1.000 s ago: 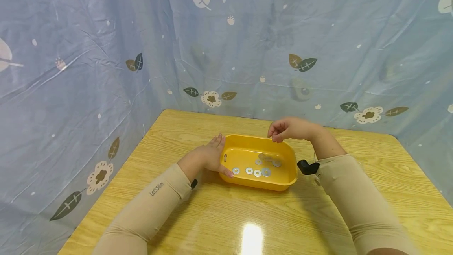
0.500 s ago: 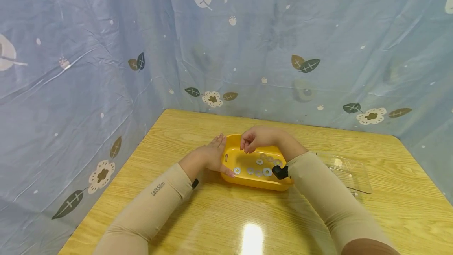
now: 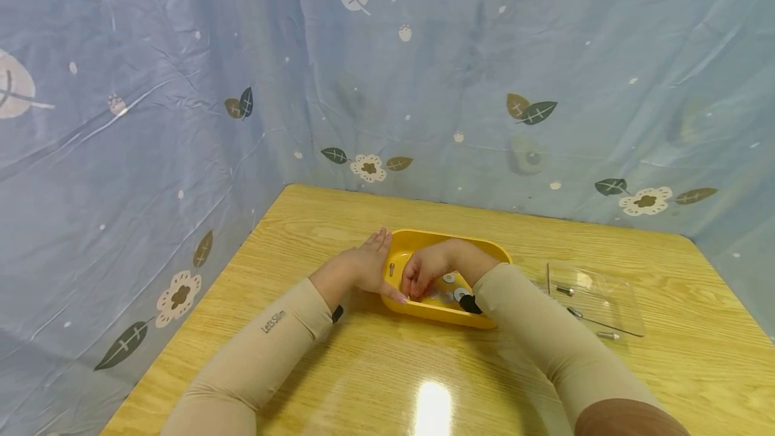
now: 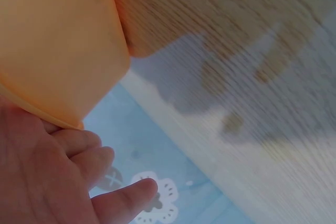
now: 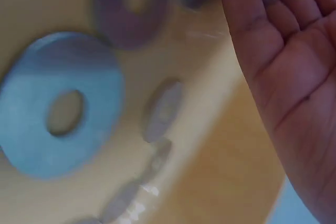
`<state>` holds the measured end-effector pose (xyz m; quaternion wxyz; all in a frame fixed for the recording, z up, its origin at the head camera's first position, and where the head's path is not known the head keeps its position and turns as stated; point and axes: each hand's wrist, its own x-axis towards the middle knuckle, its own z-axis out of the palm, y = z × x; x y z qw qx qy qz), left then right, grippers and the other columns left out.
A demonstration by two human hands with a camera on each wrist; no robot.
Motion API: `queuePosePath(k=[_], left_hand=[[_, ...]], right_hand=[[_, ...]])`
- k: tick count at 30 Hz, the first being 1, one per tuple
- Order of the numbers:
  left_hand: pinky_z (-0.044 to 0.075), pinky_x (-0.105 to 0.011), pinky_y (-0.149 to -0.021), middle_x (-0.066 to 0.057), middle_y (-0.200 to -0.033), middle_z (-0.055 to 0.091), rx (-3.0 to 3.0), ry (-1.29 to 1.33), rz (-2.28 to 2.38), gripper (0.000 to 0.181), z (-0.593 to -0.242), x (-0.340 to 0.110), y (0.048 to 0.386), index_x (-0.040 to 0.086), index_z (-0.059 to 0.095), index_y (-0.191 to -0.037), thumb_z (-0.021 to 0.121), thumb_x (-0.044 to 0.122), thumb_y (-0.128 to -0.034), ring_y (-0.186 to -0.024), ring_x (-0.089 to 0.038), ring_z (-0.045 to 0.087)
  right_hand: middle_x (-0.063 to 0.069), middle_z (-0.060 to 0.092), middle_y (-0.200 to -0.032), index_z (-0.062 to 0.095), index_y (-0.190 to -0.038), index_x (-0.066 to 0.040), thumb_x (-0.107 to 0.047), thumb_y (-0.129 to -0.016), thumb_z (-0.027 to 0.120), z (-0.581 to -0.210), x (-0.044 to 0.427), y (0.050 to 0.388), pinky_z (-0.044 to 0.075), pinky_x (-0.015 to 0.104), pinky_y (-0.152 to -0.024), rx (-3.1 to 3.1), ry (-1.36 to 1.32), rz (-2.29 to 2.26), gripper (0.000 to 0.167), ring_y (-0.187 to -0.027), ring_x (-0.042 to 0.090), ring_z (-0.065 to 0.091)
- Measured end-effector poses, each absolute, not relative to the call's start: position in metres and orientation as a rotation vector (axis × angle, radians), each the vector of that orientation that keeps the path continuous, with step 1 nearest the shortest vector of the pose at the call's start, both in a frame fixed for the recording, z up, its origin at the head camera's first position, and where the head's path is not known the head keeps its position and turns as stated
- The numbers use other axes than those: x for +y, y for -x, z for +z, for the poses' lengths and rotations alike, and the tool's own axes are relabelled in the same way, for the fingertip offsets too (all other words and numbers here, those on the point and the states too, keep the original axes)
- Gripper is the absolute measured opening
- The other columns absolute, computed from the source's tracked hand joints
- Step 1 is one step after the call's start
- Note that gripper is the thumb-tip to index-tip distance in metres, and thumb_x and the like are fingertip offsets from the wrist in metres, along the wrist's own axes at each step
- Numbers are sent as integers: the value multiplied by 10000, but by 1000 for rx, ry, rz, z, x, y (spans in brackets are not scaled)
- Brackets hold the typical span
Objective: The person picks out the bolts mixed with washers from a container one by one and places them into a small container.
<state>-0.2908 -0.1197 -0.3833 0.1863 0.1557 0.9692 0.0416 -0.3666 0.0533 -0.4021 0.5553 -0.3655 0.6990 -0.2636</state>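
A yellow tray [image 3: 447, 315] stands on the table, with metal washers [image 3: 449, 278] inside. A small screw [image 3: 391, 269] lies near its left wall. My left hand [image 3: 366, 268] rests on the tray's left end, fingers extended along the side and thumb over the front rim. My right hand [image 3: 432, 266] reaches into the tray, its bent fingers down at the front left floor. Whether the fingertips pinch a washer there is hidden. In the right wrist view, a large washer [image 5: 29, 124] lies flat beside the palm [image 5: 299, 87], with several others around.
To the right of the tray lies a clear plastic box [image 3: 630, 311], partly behind the right sleeve [image 3: 545, 335]. Metal bolts [image 3: 608, 335] show in or through it. A blue patterned curtain [image 3: 460, 86] hangs behind the wooden table [image 3: 351, 369].
My right hand has moved left from above the tray's far right rim and down into the tray's front left part. The clear box has come into sight. My left hand stays on the tray.
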Motion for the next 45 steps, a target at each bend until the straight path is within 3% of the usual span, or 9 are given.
queuePosePath(k=[8, 12, 18, 21, 27, 37, 45], left_hand=[[217, -500, -1068, -99, -1521, -111, 2735, -445, 110, 1341, -381, -117, 290, 67, -64, -1462, 563, 822, -549, -1397, -228, -36], [223, -505, -1064, -111, -1521, -107, 2737, -465, 103, 1335, -381, -117, 292, 52, -66, -1458, 568, 812, -562, -1397, -247, -28], [211, -487, -1074, -114, -1517, -118, 2724, -459, 119, 1390, -381, -119, 294, 56, -82, -1457, 547, 846, -501, -1395, -242, -40], [204, -467, -1081, -129, -1514, -115, 2722, -463, 118, 1393, -382, -119, 294, 46, -80, -1456, 558, 840, -505, -1393, -253, -42], [206, -462, -1082, -137, -1516, -105, 2728, -478, 97, 1369, -382, -120, 293, 39, -69, -1457, 562, 829, -534, -1394, -267, -25], [213, -480, -1075, -130, -1518, -102, 2733, -480, 99, 1371, -383, -120, 292, 46, -67, -1459, 555, 835, -527, -1395, -265, -23], [193, -443, -1090, -142, -1517, -103, 2725, -495, 92, 1362, -384, -121, 292, 35, -75, -1455, 555, 825, -543, -1395, -270, -32]], right_hand=[[3, 612, -716, 645, -978, 11, 89, -864, 500, -409, 41, 361, 478, 239, -612, 1634, 828, -537, 201, -622, 117, 538], [14, 638, -751, 643, -1021, 2, 81, -850, 526, -407, 40, 363, 499, 249, -631, 1668, 880, -586, 221, -654, 122, 573], [66, 677, -823, 592, -1116, 59, 33, -858, 563, -404, 44, 372, 523, 295, -718, 1815, 990, -682, 261, -744, 159, 633], [87, 681, -845, 597, -1088, 80, 24, -852, 571, -405, 44, 375, 514, 264, -731, 1891, 1067, -686, 244, -744, 129, 619], [61, 679, -839, 637, -965, 41, 12, -830, 606, -408, 43, 378, 480, 202, -634, 2052, 1127, -685, 142, -657, 77, 562], [-12, 604, -695, 589, -996, -6, -110, -779, 723, -421, 42, 379, 450, 191, -581, 2250, 1156, -642, 275, -594, 57, 519], [-13, 532, -726, 593, -905, -63, -260, -726, 776, -434, 29, 374, 405, 211, -609, 2416, 1283, -559, 322, -653, 82, 448]])
